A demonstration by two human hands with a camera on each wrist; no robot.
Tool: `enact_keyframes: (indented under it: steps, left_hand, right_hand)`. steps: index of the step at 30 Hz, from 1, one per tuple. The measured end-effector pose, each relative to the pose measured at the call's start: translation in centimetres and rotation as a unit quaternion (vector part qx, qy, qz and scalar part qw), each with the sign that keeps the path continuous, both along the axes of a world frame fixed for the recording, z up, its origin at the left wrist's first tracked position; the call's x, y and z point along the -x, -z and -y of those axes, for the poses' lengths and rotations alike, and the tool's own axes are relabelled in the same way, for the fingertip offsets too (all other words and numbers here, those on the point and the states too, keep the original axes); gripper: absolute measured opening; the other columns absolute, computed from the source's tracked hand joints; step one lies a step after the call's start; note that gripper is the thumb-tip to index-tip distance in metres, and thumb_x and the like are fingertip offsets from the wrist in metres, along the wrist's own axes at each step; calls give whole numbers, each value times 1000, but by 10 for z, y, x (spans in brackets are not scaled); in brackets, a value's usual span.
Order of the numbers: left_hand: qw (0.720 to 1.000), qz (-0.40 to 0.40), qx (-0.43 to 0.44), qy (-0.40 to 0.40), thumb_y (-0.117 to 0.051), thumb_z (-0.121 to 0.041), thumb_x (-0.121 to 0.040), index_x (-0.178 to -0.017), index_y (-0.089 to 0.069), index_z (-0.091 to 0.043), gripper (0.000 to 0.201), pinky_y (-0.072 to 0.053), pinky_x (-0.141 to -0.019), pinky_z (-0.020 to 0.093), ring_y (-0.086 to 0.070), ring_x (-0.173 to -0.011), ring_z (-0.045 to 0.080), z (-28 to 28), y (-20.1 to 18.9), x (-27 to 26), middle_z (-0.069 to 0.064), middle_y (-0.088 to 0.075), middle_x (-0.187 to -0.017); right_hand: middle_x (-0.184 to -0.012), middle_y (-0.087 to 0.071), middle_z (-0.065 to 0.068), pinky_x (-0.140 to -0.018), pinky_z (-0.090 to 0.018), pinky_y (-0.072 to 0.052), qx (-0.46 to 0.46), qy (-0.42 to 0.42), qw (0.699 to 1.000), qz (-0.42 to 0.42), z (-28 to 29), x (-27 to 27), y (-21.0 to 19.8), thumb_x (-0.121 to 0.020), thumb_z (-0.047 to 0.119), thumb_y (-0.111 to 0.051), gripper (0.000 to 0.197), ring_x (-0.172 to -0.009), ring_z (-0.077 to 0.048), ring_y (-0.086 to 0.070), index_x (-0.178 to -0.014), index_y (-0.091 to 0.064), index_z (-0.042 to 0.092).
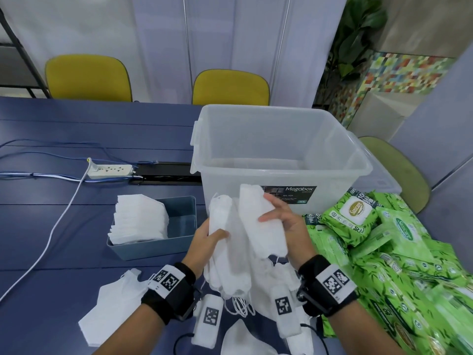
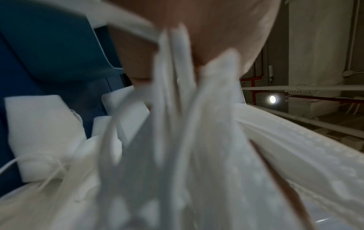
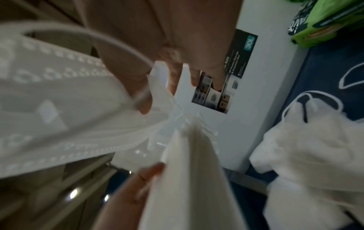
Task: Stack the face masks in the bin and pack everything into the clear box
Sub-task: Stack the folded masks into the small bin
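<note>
Here both hands' fingers curl closed: left hand (image 1: 210, 235) grips a mask bundle (image 1: 227, 252), right hand (image 1: 284, 216) one mask (image 1: 258, 219).

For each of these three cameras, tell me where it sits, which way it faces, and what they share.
Head: worn high, looking forward and down at the clear box, the bin, the left hand and right hand.
Left wrist: looks along the palm, up through the bunch of masks.
Right wrist: looks along the fingers pinching a single mask.
Shared: head and right wrist views both show the box's label.
</note>
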State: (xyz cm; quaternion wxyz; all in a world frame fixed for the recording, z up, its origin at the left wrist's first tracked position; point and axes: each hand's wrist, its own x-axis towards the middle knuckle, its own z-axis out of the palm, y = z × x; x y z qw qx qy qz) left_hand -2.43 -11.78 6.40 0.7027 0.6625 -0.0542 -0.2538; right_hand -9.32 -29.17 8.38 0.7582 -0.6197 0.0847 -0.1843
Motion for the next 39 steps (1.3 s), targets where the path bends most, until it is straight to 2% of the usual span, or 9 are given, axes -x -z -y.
enact_keyframes:
  steps: [3, 8, 13, 16, 21, 24, 28, 33, 39]
  left_hand:
    - [998, -35, 55, -2, -51, -18, -86, -105, -62, -16, 22, -49, -81, 35, -63, -96, 25, 8, -6, 2, 8, -68, -106]
    - [992, -81, 99, 0, -43, -39, -95, -116, -60, -14, 37, -52, -86, 40, -66, -100, 25, 12, -7, 3, 9, -70, -108]
    - [999, 31, 36, -3, -62, -14, -89, -129, -42, -16, 45, -54, -78, 27, -60, -109, 21, 13, 3, 1, 10, -57, -125]
    - [996, 82, 16, 3, -68, -12, -85, -129, -40, -22, 53, -52, -87, 32, -56, -114, 20, 8, 9, -2, 4, -55, -126]
    - [985, 167, -31, -6, -69, -9, -84, -142, -24, -24, 75, -38, -98, 16, -41, -123, 8, -2, 10, -7, -9, -38, -136]
    - [986, 166, -15, -19, -71, -10, -83, -147, -15, -26, 87, -31, -113, 37, -35, -134, 12, -7, 16, -7, -6, -29, -148]
    - [986, 162, -24, -23, -72, -19, -82, -149, -5, -35, 95, -27, -115, 47, -30, -140, 13, -9, 20, -9, -11, -21, -154]
    - [975, 216, -58, -12, -69, -22, -82, -147, -25, -22, 78, -26, -113, 27, -33, -130, 0, -11, 19, -9, -22, -31, -143]
    - [976, 199, -86, -29, -63, -12, -89, -135, -46, -21, 50, -36, -99, 19, -44, -117, 6, -15, 23, -5, -11, -46, -132]
  right_hand:
    - [-138, -42, 0, -102, -22, -40, 137, -52, 989, 10, -12, 2, 15, -63, 6, -75, 28, -133, -15, -41, -65, -77, 34]
    - [-144, -38, 4, -112, -37, -36, 169, -93, 980, -41, -23, 7, 28, -87, -10, -53, 54, -135, -8, -37, -72, -78, 36]
    - [-150, -30, 6, -115, -30, -29, 156, -111, 978, -77, -32, 6, 28, -73, 5, -40, 51, -141, -7, -27, -77, -77, 40]
    - [-149, -30, 13, -102, -14, -33, 168, -111, 975, -92, -27, 11, 21, -59, 4, -38, 56, -137, 2, -27, -83, -74, 39]
    - [-123, -49, 3, -82, -24, -49, 208, -19, 969, -130, 8, 25, 34, -66, 5, -48, 34, -98, -19, -61, -88, -60, 26]
    - [-114, -50, -6, -83, -31, -45, 376, -52, 883, -276, 32, 44, 59, -76, 4, -63, 33, -92, -26, -58, -101, -58, 24]
    - [-137, -40, -10, -104, -29, -35, 477, -156, 742, -445, 37, 69, 96, -75, 33, -77, 74, -125, -26, -43, -137, -39, 18]
    - [-139, -29, -5, -104, -36, -37, 549, -126, 692, -451, 18, 84, 112, -62, 53, -82, 93, -129, -26, -31, -138, -37, 27]
    - [-111, -50, 0, -87, -26, -40, 500, -103, 753, -415, 14, 84, 123, -68, 37, -82, 53, -105, -19, -49, -111, -55, 22]
